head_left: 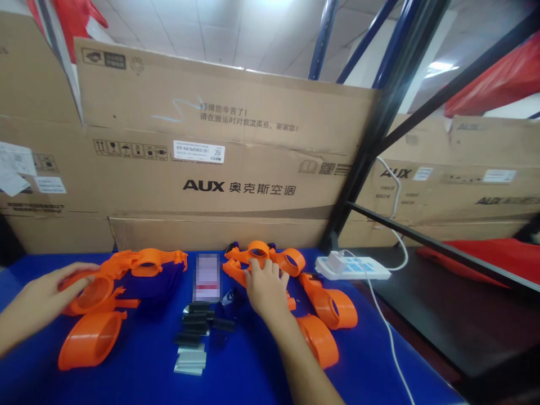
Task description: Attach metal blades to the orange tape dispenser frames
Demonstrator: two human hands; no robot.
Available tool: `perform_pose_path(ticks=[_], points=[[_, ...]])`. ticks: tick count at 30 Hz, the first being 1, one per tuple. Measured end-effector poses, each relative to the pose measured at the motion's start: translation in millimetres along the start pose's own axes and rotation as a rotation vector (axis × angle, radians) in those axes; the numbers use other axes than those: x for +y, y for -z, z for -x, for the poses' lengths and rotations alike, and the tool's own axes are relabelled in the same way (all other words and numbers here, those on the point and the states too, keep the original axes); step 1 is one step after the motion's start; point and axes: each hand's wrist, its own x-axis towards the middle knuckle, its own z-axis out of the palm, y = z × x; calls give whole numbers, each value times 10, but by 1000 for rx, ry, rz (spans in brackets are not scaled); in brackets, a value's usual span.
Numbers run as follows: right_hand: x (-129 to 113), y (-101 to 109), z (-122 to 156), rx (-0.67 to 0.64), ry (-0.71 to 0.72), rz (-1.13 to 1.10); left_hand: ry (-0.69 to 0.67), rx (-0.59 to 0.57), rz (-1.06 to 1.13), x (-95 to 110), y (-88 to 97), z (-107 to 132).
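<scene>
My left hand (44,292) lies on an orange plastic ring part (90,295) at the left of the blue table (139,371), fingers curved over its rim. More orange ring parts (90,340) lie just below and behind it. My right hand (265,287) rests on a cluster of orange ring parts (258,253) at the table's middle back, fingers spread over them. Further orange rings (335,308) lie to its right.
Several small black pieces (198,326) and pale flat strips (190,360) lie between my hands. A white power strip (358,267) with a cable sits at the back right. Large cardboard boxes (211,163) wall the back. A dark metal rack frame (379,140) stands right.
</scene>
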Motion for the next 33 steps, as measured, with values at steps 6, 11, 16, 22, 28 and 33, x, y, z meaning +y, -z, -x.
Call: perform_pose_path(ticks=[6,11,16,22,28,33], points=[[-8,118,4,154,53,-169,-100,13,-212,15,-106,-10],[-56,285,9,369,94,-534,-132,70,-219,218,-272,62],[-213,361,155,432,263,-886,-69,-229,160,739,-1087,498],[-306,381,319,127,670,-1033,179,-363,814,1172,-2079,686],[-308,330,233,180,399,-1088,196,-415,805,927,-2144,541],[-306,264,186,243,292,-1085,186,-410,690,873,-2025,555]])
